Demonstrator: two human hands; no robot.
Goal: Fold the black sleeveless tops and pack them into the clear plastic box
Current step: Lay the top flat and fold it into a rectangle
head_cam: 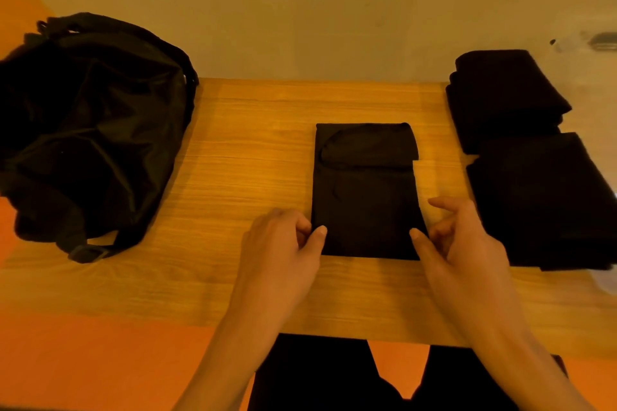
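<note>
A black sleeveless top [365, 196] lies folded into a narrow strip in the middle of the wooden table [240, 150], its far end turned back over itself. My left hand [283, 250] pinches the strip's near left corner between thumb and fingers. My right hand [460, 243] pinches the near right corner, its index finger stretched out along the edge. Two stacks of folded black tops sit at the right, the far stack [504, 96] and the near stack [541, 196]. The clear plastic box shows only as a faint rim [606, 280] at the right edge.
A black bag [90, 123] with straps and a buckle fills the table's left side. A pale wall stands behind the table. My dark-clothed legs [334, 374] show below the table's near edge, over an orange floor.
</note>
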